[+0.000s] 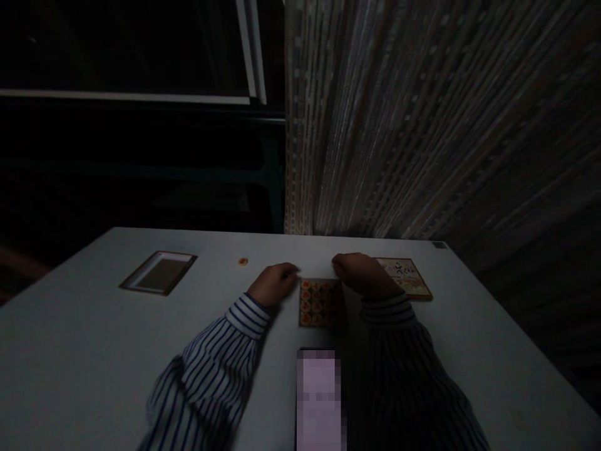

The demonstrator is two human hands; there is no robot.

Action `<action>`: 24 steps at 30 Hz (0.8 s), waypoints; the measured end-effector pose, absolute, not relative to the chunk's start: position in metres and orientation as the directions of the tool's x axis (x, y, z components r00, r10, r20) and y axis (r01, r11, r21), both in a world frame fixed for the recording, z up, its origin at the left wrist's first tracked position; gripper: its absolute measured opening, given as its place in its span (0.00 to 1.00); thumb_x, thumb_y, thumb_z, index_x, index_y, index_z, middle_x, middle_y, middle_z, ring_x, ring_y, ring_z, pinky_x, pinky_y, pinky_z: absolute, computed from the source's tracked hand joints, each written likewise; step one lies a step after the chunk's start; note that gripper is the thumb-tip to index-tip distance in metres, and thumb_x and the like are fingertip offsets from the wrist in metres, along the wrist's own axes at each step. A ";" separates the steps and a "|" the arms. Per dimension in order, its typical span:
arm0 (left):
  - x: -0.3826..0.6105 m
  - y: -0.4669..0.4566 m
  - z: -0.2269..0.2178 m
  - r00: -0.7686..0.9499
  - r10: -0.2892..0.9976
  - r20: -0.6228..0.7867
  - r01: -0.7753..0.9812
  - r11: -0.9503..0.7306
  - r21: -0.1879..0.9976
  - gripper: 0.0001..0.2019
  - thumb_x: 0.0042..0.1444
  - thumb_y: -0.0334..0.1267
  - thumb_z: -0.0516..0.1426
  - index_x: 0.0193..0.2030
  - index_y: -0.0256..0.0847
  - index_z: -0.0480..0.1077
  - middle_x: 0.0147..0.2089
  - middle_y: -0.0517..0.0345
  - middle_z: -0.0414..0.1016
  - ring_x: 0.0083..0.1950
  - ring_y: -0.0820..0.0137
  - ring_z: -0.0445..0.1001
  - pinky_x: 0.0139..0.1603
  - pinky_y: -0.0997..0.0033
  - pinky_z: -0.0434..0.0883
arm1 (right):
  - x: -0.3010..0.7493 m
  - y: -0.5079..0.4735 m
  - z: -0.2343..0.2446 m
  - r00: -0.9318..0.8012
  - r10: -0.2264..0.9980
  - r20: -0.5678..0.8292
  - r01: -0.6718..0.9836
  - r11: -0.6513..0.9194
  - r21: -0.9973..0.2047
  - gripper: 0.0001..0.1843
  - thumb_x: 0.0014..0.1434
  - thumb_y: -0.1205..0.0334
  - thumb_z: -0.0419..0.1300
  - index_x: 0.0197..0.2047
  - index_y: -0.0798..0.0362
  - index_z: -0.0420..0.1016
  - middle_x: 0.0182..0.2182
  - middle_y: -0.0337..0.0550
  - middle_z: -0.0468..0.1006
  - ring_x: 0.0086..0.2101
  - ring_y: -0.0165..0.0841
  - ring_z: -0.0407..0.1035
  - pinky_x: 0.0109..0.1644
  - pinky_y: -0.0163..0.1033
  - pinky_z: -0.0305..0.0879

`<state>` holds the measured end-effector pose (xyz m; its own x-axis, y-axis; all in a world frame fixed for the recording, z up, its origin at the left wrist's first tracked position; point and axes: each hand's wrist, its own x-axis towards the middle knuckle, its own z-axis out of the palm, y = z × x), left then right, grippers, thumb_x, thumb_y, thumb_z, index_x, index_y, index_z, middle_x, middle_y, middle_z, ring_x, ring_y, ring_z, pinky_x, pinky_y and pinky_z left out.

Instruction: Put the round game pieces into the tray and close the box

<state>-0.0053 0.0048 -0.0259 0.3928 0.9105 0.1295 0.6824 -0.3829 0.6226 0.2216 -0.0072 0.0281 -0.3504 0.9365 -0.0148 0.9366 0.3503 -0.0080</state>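
Observation:
A small brown tray (321, 303) packed with round orange-and-white pieces lies on the white table (94, 351) between my hands. My left hand (275, 283) rests at the tray's upper left corner, fingers curled and pinched together at the tips. My right hand (359, 272) sits at its upper right corner, fingers bent inward; what they hold, if anything, is hidden. Both wrists wear striped sleeves. One loose round orange piece (243, 261) lies apart on the table, left of my left hand.
A brown-framed empty tray (158, 272) lies at the far left. A printed card or lid (409, 279) lies beside my right hand. A phone (320, 401) lies near the front edge. A striped curtain (422, 125) hangs behind the table; the room is dark.

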 end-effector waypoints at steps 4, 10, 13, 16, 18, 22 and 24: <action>-0.008 0.004 -0.026 0.371 0.914 0.166 0.678 -0.389 0.624 0.15 0.56 0.41 0.49 0.44 0.40 0.72 0.42 0.53 0.77 0.43 0.67 0.73 0.46 0.70 0.68 | 0.221 -0.010 0.030 -0.358 0.933 0.032 0.933 0.359 -0.018 0.16 0.62 0.60 0.44 0.44 0.53 0.70 0.39 0.49 0.77 0.40 0.38 0.70 0.41 0.39 0.61; -0.021 -0.003 -0.027 0.271 0.943 0.194 0.698 -0.331 0.635 0.15 0.55 0.43 0.50 0.41 0.39 0.73 0.40 0.53 0.77 0.41 0.66 0.74 0.44 0.68 0.68 | 0.217 -0.014 0.034 -0.362 0.932 0.038 0.932 0.362 -0.016 0.17 0.61 0.61 0.44 0.46 0.53 0.70 0.40 0.50 0.77 0.41 0.39 0.70 0.41 0.40 0.62; -0.031 -0.008 -0.026 0.219 0.954 0.204 0.711 -0.299 0.636 0.15 0.55 0.43 0.50 0.40 0.38 0.73 0.39 0.52 0.77 0.40 0.66 0.74 0.43 0.69 0.68 | 0.214 -0.015 0.037 -0.343 0.939 0.014 0.939 0.343 -0.016 0.18 0.62 0.60 0.43 0.47 0.53 0.70 0.42 0.50 0.76 0.42 0.39 0.69 0.42 0.41 0.62; -0.041 -0.012 -0.025 0.145 0.967 0.209 0.727 -0.248 0.641 0.15 0.54 0.44 0.50 0.38 0.37 0.73 0.36 0.53 0.77 0.38 0.67 0.74 0.40 0.71 0.68 | 0.211 -0.015 0.040 -0.342 0.940 -0.016 0.940 0.342 -0.015 0.18 0.62 0.60 0.42 0.47 0.53 0.70 0.42 0.50 0.76 0.42 0.39 0.69 0.43 0.42 0.61; -0.047 -0.014 -0.026 0.093 0.972 0.214 0.736 -0.212 0.643 0.15 0.53 0.45 0.51 0.37 0.37 0.73 0.35 0.53 0.77 0.37 0.68 0.73 0.40 0.71 0.67 | 0.208 -0.016 0.041 -0.355 0.935 -0.026 0.935 0.354 -0.017 0.19 0.62 0.60 0.42 0.47 0.53 0.70 0.43 0.50 0.76 0.43 0.38 0.69 0.43 0.41 0.61; -0.062 -0.017 -0.035 -0.007 0.970 0.242 0.737 -0.159 0.657 0.15 0.53 0.44 0.51 0.36 0.37 0.73 0.35 0.53 0.77 0.37 0.68 0.74 0.41 0.72 0.67 | 0.204 -0.017 0.040 -0.389 0.921 -0.020 0.921 0.388 -0.040 0.19 0.63 0.60 0.42 0.47 0.54 0.70 0.43 0.50 0.76 0.44 0.36 0.69 0.46 0.39 0.60; -0.070 -0.017 -0.042 -0.061 0.961 0.268 0.730 -0.140 0.669 0.15 0.53 0.45 0.51 0.36 0.37 0.73 0.35 0.54 0.77 0.37 0.68 0.74 0.41 0.72 0.67 | 0.201 -0.017 0.039 -0.409 0.913 0.005 0.911 0.409 -0.054 0.18 0.62 0.60 0.43 0.47 0.53 0.71 0.43 0.50 0.76 0.44 0.36 0.69 0.46 0.38 0.60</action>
<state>-0.0703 -0.0175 -0.0419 -0.0609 0.9615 0.2680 0.7296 -0.1403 0.6693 0.2013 -0.0169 0.0390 -0.4089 0.9126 0.0051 0.9111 0.4086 -0.0539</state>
